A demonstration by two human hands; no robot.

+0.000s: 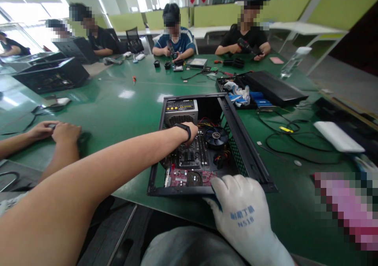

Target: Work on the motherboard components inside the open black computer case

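Note:
An open black computer case (246, 140) lies in front of me at the table's near edge. My right hand (240, 203), in a white glove with blue lettering, grips its near rim, thumb underneath. My bare left hand (191, 129), with a black wristband, reaches inside beside the power supply (181, 110). Its fingers curl downward; their tips and anything in them are hidden. Below it sits the motherboard (190, 155). A round black CPU cooler fan (216, 137) is to its right. Along the near side runs a red card (180, 178) with its own fan.
Another person's hands (66, 132) rest at the left. Across the table, people handle power drills (244, 45) and parts. Gloves (238, 94), a black panel (270, 86), cables (292, 132), a white block (338, 136) and a water bottle (295, 63) are at the right. Another case (53, 75) stands far left.

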